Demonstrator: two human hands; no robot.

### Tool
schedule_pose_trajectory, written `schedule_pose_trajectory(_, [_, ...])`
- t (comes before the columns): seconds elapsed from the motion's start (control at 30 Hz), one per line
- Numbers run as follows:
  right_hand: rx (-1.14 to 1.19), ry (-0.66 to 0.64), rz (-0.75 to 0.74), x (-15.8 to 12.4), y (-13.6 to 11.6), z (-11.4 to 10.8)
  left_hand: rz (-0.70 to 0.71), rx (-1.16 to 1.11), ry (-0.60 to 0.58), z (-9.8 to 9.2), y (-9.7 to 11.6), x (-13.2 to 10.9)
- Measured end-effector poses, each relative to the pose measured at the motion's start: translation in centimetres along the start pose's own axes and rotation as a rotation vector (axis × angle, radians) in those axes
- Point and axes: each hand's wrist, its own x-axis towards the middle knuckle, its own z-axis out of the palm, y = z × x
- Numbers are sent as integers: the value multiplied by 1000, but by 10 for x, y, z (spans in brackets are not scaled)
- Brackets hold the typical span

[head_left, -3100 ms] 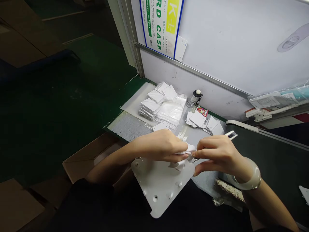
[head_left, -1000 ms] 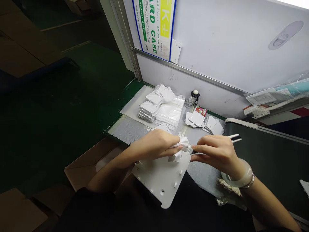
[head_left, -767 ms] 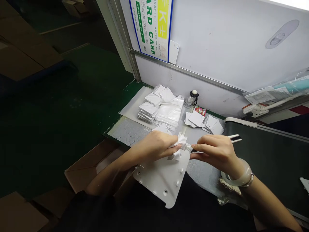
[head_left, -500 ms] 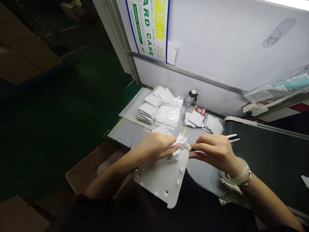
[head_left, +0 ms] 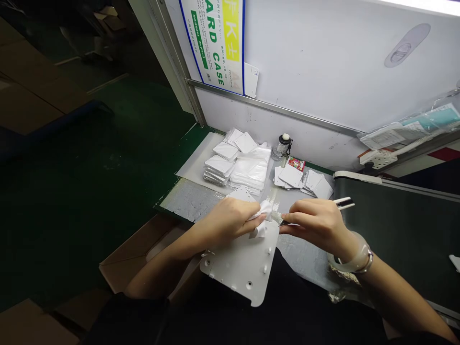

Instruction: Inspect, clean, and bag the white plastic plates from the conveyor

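My left hand is closed around a crumpled white cloth and rests over the top of a flat white plastic panel. The panel lies tilted above my lap, with small clips along its right side and a screw hole near each of its lower corners. In my right hand is a slim utility knife with a white and black handle. Its tip, mostly covered by the fingers, is at the panel's upper right corner; whether it touches, I cannot tell. Another white plate lies behind my left hand.
Stacked small white plates sit beside a pile of clear plastic bags. Behind stands a small bottle with a black cap; more white plates lie to its right. A dark conveyor belt runs along the right, and an open cardboard box is below left.
The whole view has shifted slightly. My right hand with the knife has barely moved at the panel's corner; my left hand keeps its hold on the cloth.
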Motion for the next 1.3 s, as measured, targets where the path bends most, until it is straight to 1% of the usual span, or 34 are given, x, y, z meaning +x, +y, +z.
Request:
schedule_pose_trajectory(0.1, [-32, 32, 0, -1, -1, 1, -26, -23, 6, -1, 1, 1])
schedule_pose_trajectory(0.3, [-69, 67, 12, -4, -3, 3, -120, -61, 23, -2, 6, 3])
schedule_pose_trajectory(0.6, [-96, 101, 33, -4, -9, 5, -204, -62, 63, -1, 4, 4])
schedule_pose_trajectory(0.73, [-127, 119, 45, -6, -12, 8, -209, -70, 81, -2, 4, 3])
schedule_pose_trajectory(0.9, [-99, 121, 87, -8, -13, 9, -205, -53, 91, -2, 5, 3])
schedule_pose_trajectory(1.03, [-97, 122, 86, -8, -13, 10, -195, -24, 96, -3, 6, 3])
schedule_pose_trajectory(1.3, [-109, 121, 95, -7, -13, 11, -189, 3, 144, -3, 8, 2])
